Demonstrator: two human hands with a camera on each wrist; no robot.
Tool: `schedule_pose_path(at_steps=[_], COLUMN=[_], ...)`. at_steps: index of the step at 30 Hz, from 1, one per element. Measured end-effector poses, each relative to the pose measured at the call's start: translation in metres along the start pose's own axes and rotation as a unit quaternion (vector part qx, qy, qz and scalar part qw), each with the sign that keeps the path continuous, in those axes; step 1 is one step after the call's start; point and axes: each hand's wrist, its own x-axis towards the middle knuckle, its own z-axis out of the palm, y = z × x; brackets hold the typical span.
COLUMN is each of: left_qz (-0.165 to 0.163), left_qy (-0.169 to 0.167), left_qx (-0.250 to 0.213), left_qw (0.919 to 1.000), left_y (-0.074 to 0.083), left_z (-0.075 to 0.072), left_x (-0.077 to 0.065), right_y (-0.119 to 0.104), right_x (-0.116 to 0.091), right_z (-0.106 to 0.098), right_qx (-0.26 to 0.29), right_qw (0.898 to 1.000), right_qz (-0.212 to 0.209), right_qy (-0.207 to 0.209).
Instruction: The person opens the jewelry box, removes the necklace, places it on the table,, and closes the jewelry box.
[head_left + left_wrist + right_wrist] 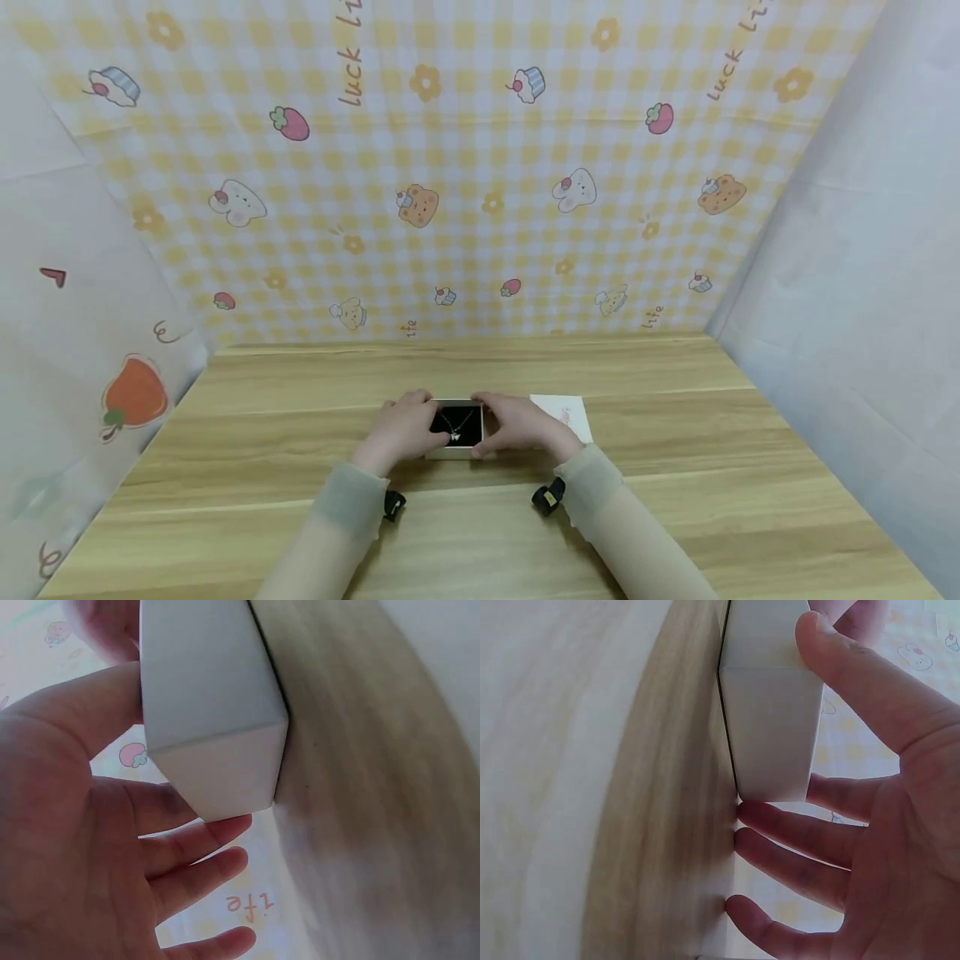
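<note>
A small white jewelry box (448, 455) sits uncovered on the table in the head view, a black insert (470, 432) inside it. On the insert lies a thin silver necklace (454, 434) with a small pendant. My left hand (403, 428) grips the box's left end, thumb over the top edge near the pendant and fingers toward the back. At the right end my right hand (522, 423) holds the box between a thumb at the front corner and fingers behind. Both wrist views show the plain box walls (214, 682) but hide the necklace.
A white lid-like square (562, 410) with faint pink lettering lies behind my right forearm, partly covered by it. The wooden table (480, 542) meets a yellow checked cloth backdrop (465, 150) behind and pale cloth walls at both sides. Black wrist devices (548, 497) are worn on both arms.
</note>
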Motion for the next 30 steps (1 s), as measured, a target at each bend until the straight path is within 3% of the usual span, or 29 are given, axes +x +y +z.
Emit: schedule_pose_path(at_steps=[30], left_qz=[0.008], left_qy=[0.009], left_qx=[-0.017], left_qw=[0.9998], left_y=[-0.0016], left_z=[0.0035], left_x=[0.0035], right_y=[0.0049], right_x=[0.0014], right_z=[0.002], right_qx=[0.026], right_qw=[1.0], right_qz=[-0.006], right_qy=[0.012])
